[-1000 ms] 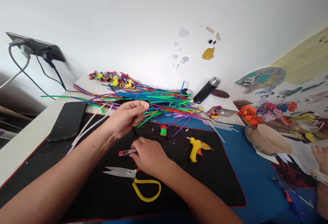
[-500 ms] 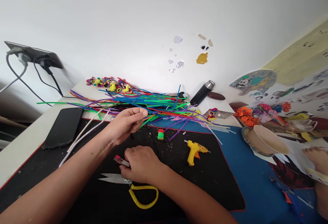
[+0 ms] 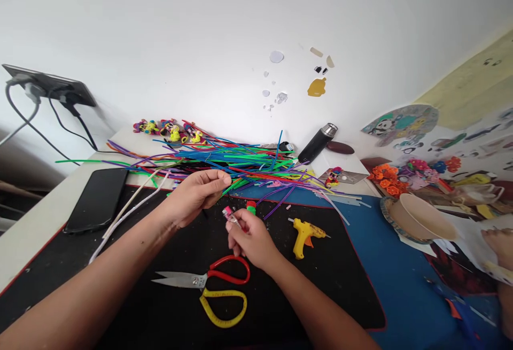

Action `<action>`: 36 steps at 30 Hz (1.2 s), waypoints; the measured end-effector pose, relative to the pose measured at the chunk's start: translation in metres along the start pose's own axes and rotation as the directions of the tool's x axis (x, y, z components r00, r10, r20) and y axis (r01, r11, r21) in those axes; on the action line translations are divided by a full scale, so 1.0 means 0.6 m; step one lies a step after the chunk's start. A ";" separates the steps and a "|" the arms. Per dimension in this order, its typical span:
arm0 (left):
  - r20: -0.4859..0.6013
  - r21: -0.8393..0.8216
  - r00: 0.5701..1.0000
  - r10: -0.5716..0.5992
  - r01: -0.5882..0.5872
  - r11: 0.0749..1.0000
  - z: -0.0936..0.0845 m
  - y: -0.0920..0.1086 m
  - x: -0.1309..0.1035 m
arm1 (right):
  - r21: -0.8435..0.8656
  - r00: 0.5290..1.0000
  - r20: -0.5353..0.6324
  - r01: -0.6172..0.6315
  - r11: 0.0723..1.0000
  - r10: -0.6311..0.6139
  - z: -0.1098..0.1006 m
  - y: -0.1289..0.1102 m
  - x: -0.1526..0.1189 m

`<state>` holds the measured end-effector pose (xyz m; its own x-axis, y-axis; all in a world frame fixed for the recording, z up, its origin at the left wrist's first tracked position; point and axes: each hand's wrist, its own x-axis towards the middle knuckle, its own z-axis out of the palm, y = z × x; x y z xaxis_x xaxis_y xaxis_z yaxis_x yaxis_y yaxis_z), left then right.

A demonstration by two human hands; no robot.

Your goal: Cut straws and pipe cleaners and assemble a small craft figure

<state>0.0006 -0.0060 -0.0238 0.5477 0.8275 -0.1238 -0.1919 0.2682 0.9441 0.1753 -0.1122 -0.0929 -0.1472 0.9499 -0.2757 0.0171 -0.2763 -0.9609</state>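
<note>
My left hand (image 3: pixel 200 192) is pinched closed in front of the pile of pipe cleaners (image 3: pixel 240 158); what it holds is too small to make out. My right hand (image 3: pixel 252 238), lower and to the right, is closed on a small lighter (image 3: pixel 229 214) with a pink-red top. Scissors (image 3: pixel 196 280) with one red and one yellow handle lie below my hands, blades to the left. Just behind my right hand stands a small green and red coil (image 3: pixel 251 207), partly hidden. A yellow glue gun (image 3: pixel 306 236) lies to the right.
A phone (image 3: pixel 97 200) lies at the left on the black mat (image 3: pixel 160 307). At the back are a black flask (image 3: pixel 318 143) and small colourful figures (image 3: pixel 172 132). On the right are a bowl (image 3: pixel 427 216), orange flowers (image 3: pixel 388 178) and part of another person.
My right hand has risen and moved right from above the scissors, with the lighter in it, uncovering the red handle. My left hand has barely moved.
</note>
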 end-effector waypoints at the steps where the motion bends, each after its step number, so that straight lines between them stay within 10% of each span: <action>1: 0.004 0.024 1.000 -0.002 0.002 1.000 0.001 -0.001 0.000 | 0.063 0.999 -0.041 0.018 0.998 -0.016 -0.007 -0.005 -0.001; 8: 0.079 0.170 0.996 -0.043 0.029 0.985 0.006 -0.016 0.000 | 0.290 0.971 -0.223 0.150 0.945 -0.086 -0.035 -0.047 -0.008; 36: 0.297 0.345 0.943 -0.153 0.043 0.938 0.004 -0.029 -0.001 | 0.248 0.979 -0.151 0.175 0.953 -0.140 -0.026 -0.051 -0.020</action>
<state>0.0056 -0.0124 -0.0397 0.7875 0.5924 -0.1701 0.1248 0.1170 0.9853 0.1921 -0.1127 -0.0609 0.0033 0.9903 -0.1390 -0.2547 -0.1336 -0.9577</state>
